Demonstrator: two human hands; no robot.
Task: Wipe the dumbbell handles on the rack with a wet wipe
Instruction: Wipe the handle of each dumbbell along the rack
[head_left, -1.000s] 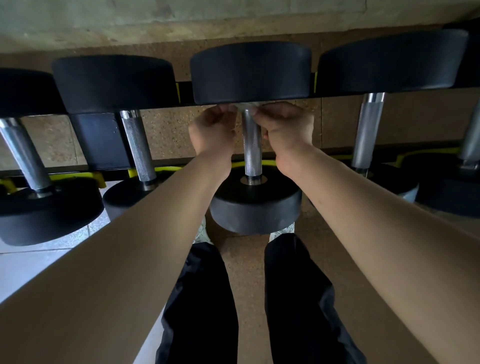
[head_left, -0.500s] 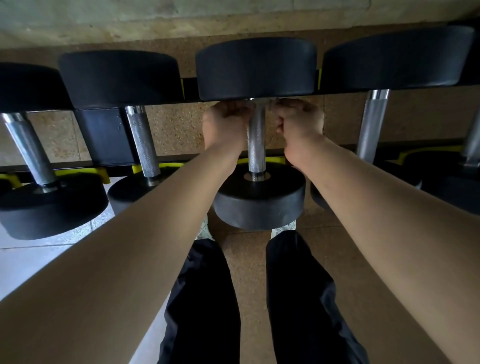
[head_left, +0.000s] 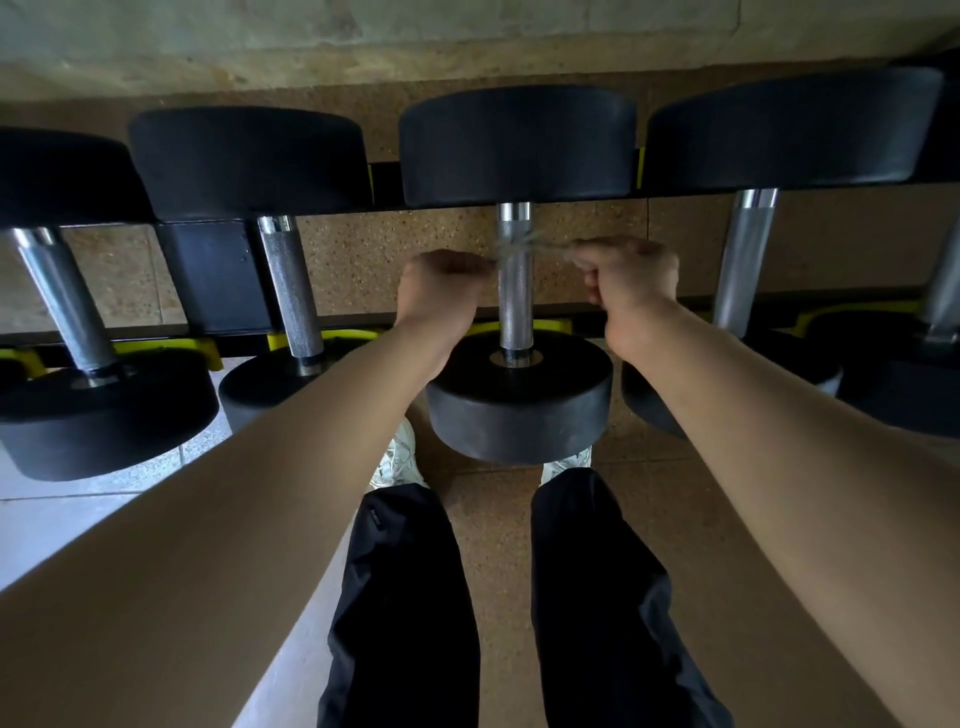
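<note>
Wiping the middle handle (head_left: 514, 312) on the rack (head_left: 208, 275): wipe (head_left: 511, 250) looped round its upper part, ends pinched in curled left hand (head_left: 441, 286) and right hand (head_left: 631, 275). Probably mid-task; lower stretch left to do, other handles (head_left: 291, 291) impossible to judge as wiped or not.

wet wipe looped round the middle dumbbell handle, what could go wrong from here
The wet wipe is pulled into a thin strand round the knurled dumbbell handle between the left hand and right hand, so it may snag and tear. It covers only a narrow band near the top; the lower handle could be missed. A hard tug might shift the near head, which hangs above the shoes.
</note>
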